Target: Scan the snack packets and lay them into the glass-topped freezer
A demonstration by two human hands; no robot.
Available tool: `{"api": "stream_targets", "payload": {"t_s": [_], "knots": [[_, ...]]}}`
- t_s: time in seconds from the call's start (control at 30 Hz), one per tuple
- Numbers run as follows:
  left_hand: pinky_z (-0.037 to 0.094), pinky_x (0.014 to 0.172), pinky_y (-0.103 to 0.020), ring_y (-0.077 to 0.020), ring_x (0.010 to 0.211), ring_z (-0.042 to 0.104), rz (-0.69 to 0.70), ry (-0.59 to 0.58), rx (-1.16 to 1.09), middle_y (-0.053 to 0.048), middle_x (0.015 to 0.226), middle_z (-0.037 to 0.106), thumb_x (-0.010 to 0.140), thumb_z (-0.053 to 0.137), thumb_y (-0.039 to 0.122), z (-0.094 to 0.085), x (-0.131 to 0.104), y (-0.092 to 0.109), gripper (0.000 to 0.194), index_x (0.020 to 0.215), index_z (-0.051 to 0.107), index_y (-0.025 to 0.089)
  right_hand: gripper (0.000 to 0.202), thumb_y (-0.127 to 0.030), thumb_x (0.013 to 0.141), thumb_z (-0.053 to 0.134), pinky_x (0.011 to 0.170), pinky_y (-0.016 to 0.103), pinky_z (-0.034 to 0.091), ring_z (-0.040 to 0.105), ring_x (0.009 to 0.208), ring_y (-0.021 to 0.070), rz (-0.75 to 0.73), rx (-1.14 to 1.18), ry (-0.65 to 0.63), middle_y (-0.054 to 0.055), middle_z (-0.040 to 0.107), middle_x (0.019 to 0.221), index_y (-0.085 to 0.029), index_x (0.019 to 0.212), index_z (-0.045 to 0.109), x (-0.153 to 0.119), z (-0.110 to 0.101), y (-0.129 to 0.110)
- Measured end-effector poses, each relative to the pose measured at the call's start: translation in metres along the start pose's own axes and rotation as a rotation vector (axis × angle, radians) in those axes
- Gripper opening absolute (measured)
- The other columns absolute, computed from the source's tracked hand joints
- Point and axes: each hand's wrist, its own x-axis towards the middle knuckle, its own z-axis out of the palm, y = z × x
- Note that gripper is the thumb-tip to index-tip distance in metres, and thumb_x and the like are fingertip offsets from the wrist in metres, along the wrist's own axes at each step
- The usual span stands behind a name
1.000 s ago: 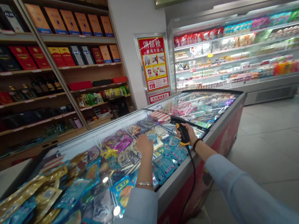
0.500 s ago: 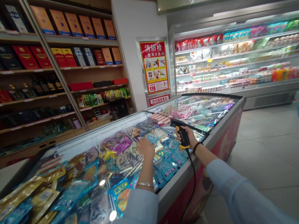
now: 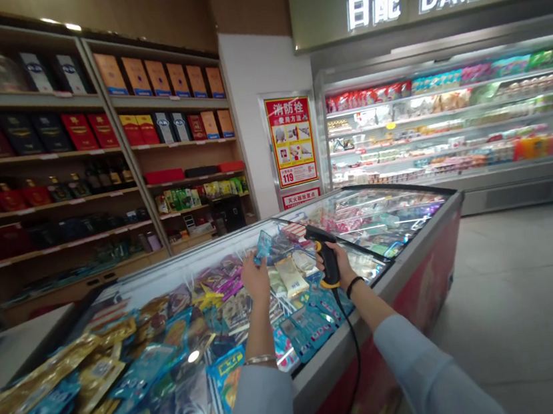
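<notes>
My left hand [image 3: 256, 278] is closed on a small light-blue packet [image 3: 263, 245], held up above the goods in the chest freezer [image 3: 298, 382]. My right hand [image 3: 337, 265] grips a black and yellow barcode scanner [image 3: 328, 258], its head pointing left toward the packet. A black cable [image 3: 355, 352] hangs from the scanner's handle down past the freezer's side. Under my hands lie a cream-coloured packet [image 3: 291, 277] and several blue packets [image 3: 311, 323]. Purple packets [image 3: 219, 278] lie left of my left hand.
Gold and blue packets [image 3: 96, 377] are heaped on the freezer's near left part. Shelves of boxes and bottles [image 3: 173, 103] stand at the back left. A lit open fridge [image 3: 447, 115] stands at the back right, with tiled floor [image 3: 519, 298] before it.
My left hand has lifted the light-blue packet from among the goods and moved slightly left. The scanner has shifted a little left with my right hand. The camera view has tilted up.
</notes>
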Motion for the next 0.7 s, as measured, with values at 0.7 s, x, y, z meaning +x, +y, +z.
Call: {"api": "stream_targets", "payload": {"t_s": [0.7], "knots": [[0.048,0.094,-0.033,-0.0199,0.111,0.058,-0.344,0.727,-0.377,-0.010,0.121,0.060,0.086,0.021,0.014,-0.032,0.029,-0.048,0.057,0.136,0.046,0.020,0.031,-0.045,0.074,0.058,0.037,0.024,0.032,0.048,0.036,0.0139,0.229,-0.087,-0.375,0.000,0.055,0.048,-0.018,0.086,0.057,0.030,0.061,0.057]]}}
